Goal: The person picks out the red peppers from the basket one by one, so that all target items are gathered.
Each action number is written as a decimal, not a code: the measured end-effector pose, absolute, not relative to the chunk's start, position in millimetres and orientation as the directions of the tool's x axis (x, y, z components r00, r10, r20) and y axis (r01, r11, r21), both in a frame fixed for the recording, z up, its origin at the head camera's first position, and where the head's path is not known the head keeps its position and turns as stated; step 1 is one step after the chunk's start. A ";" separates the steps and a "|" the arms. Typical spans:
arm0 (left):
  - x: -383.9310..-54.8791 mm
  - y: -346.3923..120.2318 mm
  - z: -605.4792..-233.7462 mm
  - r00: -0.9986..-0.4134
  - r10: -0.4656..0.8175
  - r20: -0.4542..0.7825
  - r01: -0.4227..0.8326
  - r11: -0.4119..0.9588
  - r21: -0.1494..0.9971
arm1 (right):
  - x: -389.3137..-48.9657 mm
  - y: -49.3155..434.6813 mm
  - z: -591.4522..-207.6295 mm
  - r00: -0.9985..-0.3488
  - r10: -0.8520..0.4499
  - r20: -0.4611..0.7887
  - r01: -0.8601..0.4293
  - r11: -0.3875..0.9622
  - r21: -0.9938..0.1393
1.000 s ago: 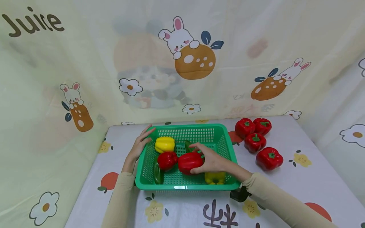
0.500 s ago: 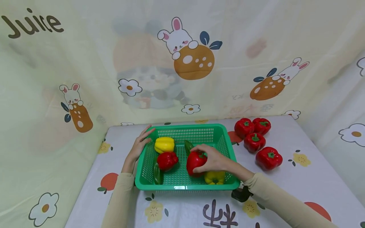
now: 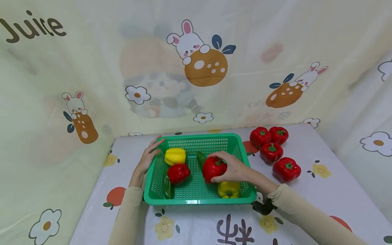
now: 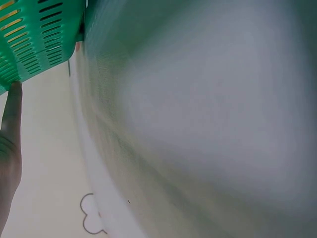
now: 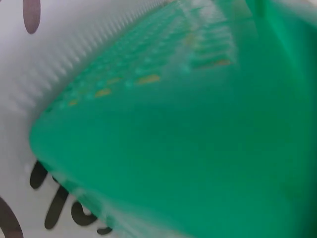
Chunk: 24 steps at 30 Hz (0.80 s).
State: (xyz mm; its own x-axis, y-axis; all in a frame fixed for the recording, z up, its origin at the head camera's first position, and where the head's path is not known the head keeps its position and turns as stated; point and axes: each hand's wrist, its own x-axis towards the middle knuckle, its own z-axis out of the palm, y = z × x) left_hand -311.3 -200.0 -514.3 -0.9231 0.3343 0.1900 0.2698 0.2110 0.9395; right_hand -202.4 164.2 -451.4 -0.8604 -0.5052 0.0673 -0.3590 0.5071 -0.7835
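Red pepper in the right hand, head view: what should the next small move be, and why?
Probably lift the red pepper over the right rim of the green basket: the right hand grips it, the left hand rests at the basket's left side, and four other red peppers sit outside, to the right.

The green basket (image 3: 165, 202) looks like smooth moulded plastic, its near rim catching a shine. Inside the basket, the red peppers (image 3: 178, 174) and yellow peppers (image 3: 175, 156) have smooth, glossy, almost waxy skins — the dark green vegetables (image 3: 168, 188) there shine too. Right of the basket, four loose peppers (image 3: 286, 170) show the same gloss. Beneath the basket, the desk covering (image 3: 193, 228) appears smooth; behind the basket, the hanging sheet (image 3: 101, 64) looks like matt cloth — lightly creased.
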 end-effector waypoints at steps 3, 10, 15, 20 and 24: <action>-311.3 -200.0 -515.2 -0.924 0.330 0.195 0.276 0.218 0.936 | -204.0 172.9 -447.8 -0.861 -0.500 0.090 -0.377 0.510 -0.773; -304.1 -198.9 -502.4 -0.921 0.348 0.176 0.260 0.210 0.943 | -205.4 194.6 -434.3 -0.883 -0.459 0.101 -0.367 0.538 -0.759; -294.0 -195.9 -485.9 -0.917 0.361 0.172 0.266 0.229 0.937 | -206.1 206.5 -428.3 -0.896 -0.431 0.107 -0.359 0.559 -0.748; -291.2 -194.1 -482.2 -0.916 0.364 0.167 0.263 0.232 0.937 | -208.2 220.3 -424.8 -0.900 -0.415 0.132 -0.363 0.550 -0.752; -291.8 -193.5 -483.6 -0.914 0.366 0.173 0.265 0.218 0.939 | -209.1 233.3 -420.1 -0.903 -0.398 0.161 -0.374 0.543 -0.752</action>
